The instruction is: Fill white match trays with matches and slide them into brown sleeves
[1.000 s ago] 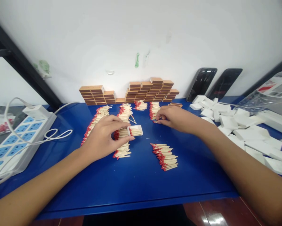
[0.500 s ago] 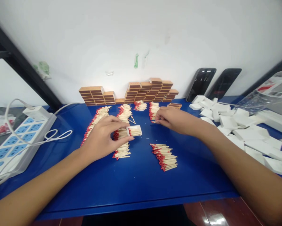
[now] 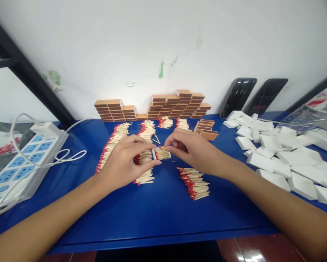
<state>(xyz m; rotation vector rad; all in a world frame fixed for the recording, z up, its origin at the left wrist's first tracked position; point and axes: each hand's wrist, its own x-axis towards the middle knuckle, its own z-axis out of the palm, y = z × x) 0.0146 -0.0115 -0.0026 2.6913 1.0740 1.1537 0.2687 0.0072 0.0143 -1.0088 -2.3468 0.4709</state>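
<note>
Over the blue tabletop (image 3: 158, 218), the left hand (image 3: 125, 156) grasps a small white rectangular matchbox tray (image 3: 154, 154) between thumb and fingers, with red-headed wooden matchsticks (image 3: 162, 155) lying inside. At its far edge, the right hand (image 3: 190, 148) has thumb and forefinger pinched on more such sticks; how many, I cannot tell. Loose rows of red-tipped pale matches (image 3: 194, 185) lie around both hands. Orange-brown cardboard matchboxes (image 3: 176, 105) stand stacked against the white wall (image 3: 125, 43). On the right, a clear plastic bag (image 3: 294, 118) carries a red-and-white printed label (image 3: 320, 102), too blurred to read.
</note>
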